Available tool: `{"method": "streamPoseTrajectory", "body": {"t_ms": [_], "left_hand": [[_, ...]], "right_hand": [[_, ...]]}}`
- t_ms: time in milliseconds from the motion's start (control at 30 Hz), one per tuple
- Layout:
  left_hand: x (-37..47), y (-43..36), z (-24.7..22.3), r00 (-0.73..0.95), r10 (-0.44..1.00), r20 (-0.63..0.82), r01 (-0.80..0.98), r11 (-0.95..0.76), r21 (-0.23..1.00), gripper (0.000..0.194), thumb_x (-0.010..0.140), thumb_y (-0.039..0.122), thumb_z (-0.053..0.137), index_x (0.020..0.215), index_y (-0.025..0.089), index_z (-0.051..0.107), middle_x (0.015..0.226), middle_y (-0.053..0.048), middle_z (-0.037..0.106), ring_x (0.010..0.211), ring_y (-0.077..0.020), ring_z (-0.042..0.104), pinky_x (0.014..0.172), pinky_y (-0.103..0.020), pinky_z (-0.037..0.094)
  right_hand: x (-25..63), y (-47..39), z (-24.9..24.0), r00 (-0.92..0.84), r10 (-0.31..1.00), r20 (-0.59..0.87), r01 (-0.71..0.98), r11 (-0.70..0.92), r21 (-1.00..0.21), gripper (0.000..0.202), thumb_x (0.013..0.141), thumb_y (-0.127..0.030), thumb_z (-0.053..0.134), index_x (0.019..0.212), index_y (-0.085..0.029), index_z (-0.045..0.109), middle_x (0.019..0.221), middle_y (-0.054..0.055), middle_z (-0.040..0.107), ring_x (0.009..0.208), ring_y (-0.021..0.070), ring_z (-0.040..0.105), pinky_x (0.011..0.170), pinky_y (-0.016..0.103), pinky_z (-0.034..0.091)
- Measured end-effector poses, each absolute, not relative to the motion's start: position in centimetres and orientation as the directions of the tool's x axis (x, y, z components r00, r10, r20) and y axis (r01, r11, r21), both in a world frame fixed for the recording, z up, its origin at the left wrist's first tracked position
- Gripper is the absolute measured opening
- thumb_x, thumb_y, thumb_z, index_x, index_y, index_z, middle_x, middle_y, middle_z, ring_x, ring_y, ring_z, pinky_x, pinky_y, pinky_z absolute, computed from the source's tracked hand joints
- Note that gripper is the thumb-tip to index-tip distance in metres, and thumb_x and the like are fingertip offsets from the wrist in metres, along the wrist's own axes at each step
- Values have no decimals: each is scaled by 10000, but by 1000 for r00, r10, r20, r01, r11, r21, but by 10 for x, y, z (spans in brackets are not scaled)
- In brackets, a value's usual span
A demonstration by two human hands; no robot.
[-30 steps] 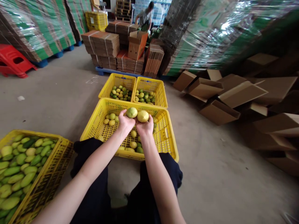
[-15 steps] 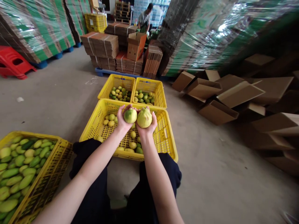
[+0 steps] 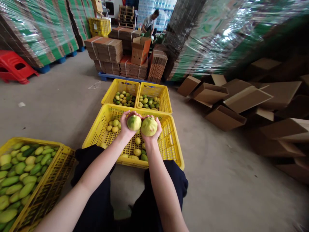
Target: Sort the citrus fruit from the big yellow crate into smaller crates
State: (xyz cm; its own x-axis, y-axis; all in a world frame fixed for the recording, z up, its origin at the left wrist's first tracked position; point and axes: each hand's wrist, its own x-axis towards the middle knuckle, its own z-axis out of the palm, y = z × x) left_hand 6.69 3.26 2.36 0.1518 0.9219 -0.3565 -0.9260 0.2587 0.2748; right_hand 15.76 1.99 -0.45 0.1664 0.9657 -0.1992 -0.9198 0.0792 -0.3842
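Note:
My left hand (image 3: 125, 125) is closed round a smooth yellow-green lemon (image 3: 134, 123), with its paler side towards me. Beside it, my right hand (image 3: 158, 129) cups a larger, bumpy lemon (image 3: 149, 126), the thumb along its right side. The two fruits are side by side, almost touching, above a large yellow plastic crate (image 3: 177, 145). Inside that crate, small yellow lemons (image 3: 115, 129) lie at the left, and more yellow and green ones (image 3: 137, 152) are near the front. My hands and forearms hide part of the crate floor.
Two smaller yellow crates (image 3: 167, 96) of lemons adjoin the far side. A full crate (image 3: 60, 141) of green fruit stands at left. Cardboard boxes (image 3: 225, 117) lie at right. Behind are bundled cartons (image 3: 103, 50), wrapped pallet stacks (image 3: 205, 42), a red stool (image 3: 16, 66) and a person (image 3: 149, 24).
The lemon in my left hand has turned, so its green patch shows less. The bumpy lemon has tilted slightly. Both hands stay over the crate; the whole view has shifted a little.

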Motion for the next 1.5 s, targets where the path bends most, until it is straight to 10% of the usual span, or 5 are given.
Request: {"method": "streamPoseTrajectory", "body": {"t_ms": [267,533,1100,1267,1500], "left_hand": [[60,32,3,52,728,-684,-934,278,224,158,914,282,541,781,211,585,749,-24,653,723,-165,658,680,-282,601],[44,21,7,7,845,-535,-923,212,322,93,870,228,647,809,174,601,761,-20,658,709,-134,652,718,-244,595],[28,23,2,27,829,-558,-857,307,415,185,917,360,605,880,179,614,746,-53,648,727,-188,669,642,-259,561],[28,17,5,76,865,-497,-844,321,429,126,873,279,646,840,159,626,714,-52,658,693,-167,666,648,-244,549],[29,19,0,167,831,-531,-772,445,454,394,983,403,391,937,136,676,654,-69,664,485,-142,560,419,-227,416]], "right_hand": [[158,18,-16,113,726,-679,-941,-142,-308,221,890,-422,531,858,-230,637,667,-16,708,618,165,694,612,314,621],[152,11,-4,128,876,-465,-898,-96,-429,98,774,-165,678,841,-216,628,741,-36,737,654,139,702,643,265,611],[160,9,-20,80,844,-530,-885,-185,-428,273,932,-480,522,925,-235,641,759,16,726,718,202,697,634,352,618],[160,3,-12,86,886,-456,-863,-163,-479,171,794,-259,696,951,-218,645,816,0,732,723,174,696,637,304,612],[160,5,-15,-61,899,-434,-851,-274,-448,422,906,-553,413,846,-201,637,668,53,685,474,148,548,372,234,420]]}}
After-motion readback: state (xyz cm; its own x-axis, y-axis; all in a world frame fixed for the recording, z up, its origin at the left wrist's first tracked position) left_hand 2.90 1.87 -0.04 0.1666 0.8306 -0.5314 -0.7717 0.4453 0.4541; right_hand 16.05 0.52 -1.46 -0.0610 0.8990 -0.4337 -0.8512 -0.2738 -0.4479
